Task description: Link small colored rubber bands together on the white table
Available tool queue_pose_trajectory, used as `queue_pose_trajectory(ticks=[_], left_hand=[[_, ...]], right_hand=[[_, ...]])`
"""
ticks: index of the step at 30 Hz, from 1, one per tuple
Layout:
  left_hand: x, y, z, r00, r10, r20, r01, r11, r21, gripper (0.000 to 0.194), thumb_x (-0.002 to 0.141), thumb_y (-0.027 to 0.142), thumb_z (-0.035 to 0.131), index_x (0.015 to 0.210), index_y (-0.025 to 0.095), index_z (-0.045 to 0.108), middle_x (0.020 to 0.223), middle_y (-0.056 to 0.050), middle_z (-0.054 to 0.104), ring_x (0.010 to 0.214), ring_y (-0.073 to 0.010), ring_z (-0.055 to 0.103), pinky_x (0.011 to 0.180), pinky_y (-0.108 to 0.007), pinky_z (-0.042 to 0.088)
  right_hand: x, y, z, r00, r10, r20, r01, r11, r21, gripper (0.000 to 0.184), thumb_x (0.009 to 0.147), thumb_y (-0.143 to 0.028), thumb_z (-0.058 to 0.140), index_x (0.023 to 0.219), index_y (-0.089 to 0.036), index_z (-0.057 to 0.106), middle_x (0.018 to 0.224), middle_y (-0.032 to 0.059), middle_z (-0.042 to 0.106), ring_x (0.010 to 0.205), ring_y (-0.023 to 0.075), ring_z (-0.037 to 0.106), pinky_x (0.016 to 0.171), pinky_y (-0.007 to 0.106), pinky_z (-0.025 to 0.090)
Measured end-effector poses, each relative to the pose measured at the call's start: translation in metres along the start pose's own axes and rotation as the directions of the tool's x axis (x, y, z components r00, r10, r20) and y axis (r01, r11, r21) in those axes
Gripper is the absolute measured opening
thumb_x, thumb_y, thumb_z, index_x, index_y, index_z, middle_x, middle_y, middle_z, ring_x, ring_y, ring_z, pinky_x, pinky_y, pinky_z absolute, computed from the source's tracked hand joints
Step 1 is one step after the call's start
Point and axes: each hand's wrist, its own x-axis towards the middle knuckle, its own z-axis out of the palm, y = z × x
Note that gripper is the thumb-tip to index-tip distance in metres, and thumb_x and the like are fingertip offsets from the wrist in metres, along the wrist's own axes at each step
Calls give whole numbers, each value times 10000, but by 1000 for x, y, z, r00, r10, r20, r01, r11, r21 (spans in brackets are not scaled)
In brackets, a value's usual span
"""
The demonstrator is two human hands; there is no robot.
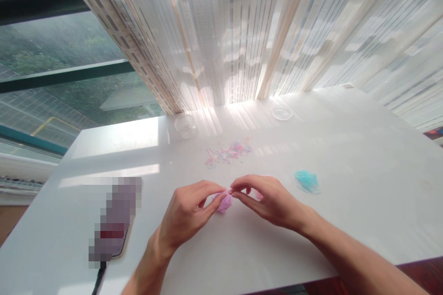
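Lying partly beneath the left hand (189, 203), clumped purple strands (224, 204).

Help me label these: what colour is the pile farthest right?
The pile is turquoise; the head view shows it best.

- From the head camera, I have both arms in view, bare-skinned up to where the view cuts them off.
- My left forearm (148, 262) rises from the bottom edge, angled inward to the left wrist (164, 241).
- My right forearm (355, 245) reaches in from the lower right corner, a longer stretch showing.
- My left hand (194, 205) arches, back toward me, thumb and index tips close together.
- My right hand (266, 198) mirrors it, knuckles bent, fingertips pinched.
- The two sets of fingertips point at each other, just beside one another.
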Motion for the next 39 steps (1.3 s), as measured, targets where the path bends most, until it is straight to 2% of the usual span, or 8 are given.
queue_pose_trajectory(ticks=[3,6,12,18,27,30,34,39], left_hand=[[-1,1,0,1000,-3,-12,3,1000,11,151,944,213,743,1094,196,750,953,-52,800,551,-82,543,523,-213,500],[-2,0,0,1000,-1,-5,1,1000,4,155,973,186,688,1117,195,744,971,-61,798,573,-92,587,535,-217,521],[-4,-1,2,1000,-27,-6,26,998,-49,233,984,105,624,1155,188,758,1015,-64,818,818,-151,756,748,-242,619],[0,11,12,989,-145,9,145,975,-167,118,962,203,701,1054,181,771,828,-31,809,538,-92,637,496,-185,508],[19,38,37,994,40,98,-24,987,-158,119,935,119,720,983,215,772,901,4,809,653,-100,663,615,-198,521],[30,42,48,990,65,127,-56,996,-74,137,934,113,711,981,224,777,930,7,814,665,-108,680,624,-212,517],[45,38,64,985,-7,174,-12,994,106,129,910,129,734,955,236,792,924,14,828,719,-144,731,664,-235,523],[51,35,75,971,-76,228,32,981,190,165,892,125,747,962,262,807,939,36,834,691,-141,729,660,-233,502]], right_hand=[[0,0,1,1000,-11,-5,11,1000,-13,94,1015,-216,605,1059,-207,688,915,38,807,741,135,728,648,234,584],[0,2,-1,999,-44,-31,43,999,-33,107,1015,-209,603,1077,-209,691,919,41,809,759,145,741,672,252,606],[5,8,-12,949,-85,-303,45,990,-134,153,992,-175,641,1132,-215,688,940,56,799,791,166,753,663,273,631],[12,16,-24,895,-24,-445,-59,984,-171,89,990,-205,652,1068,-211,695,940,44,799,756,168,739,692,299,638],[16,25,-38,824,-9,-567,-79,988,-130,75,973,-244,677,1020,-205,720,884,34,798,779,178,755,695,292,600],[16,28,-40,814,-15,-580,-58,993,-107,86,974,-249,675,1026,-200,724,904,41,802,811,183,764,703,294,586],[17,29,-40,804,-13,-594,-50,995,-90,87,964,-247,680,1026,-202,722,903,35,805,806,179,765,690,289,583],[17,27,-41,804,-34,-593,-30,995,-98,82,971,-258,665,1014,-215,720,897,28,805,791,178,766,679,289,590]])
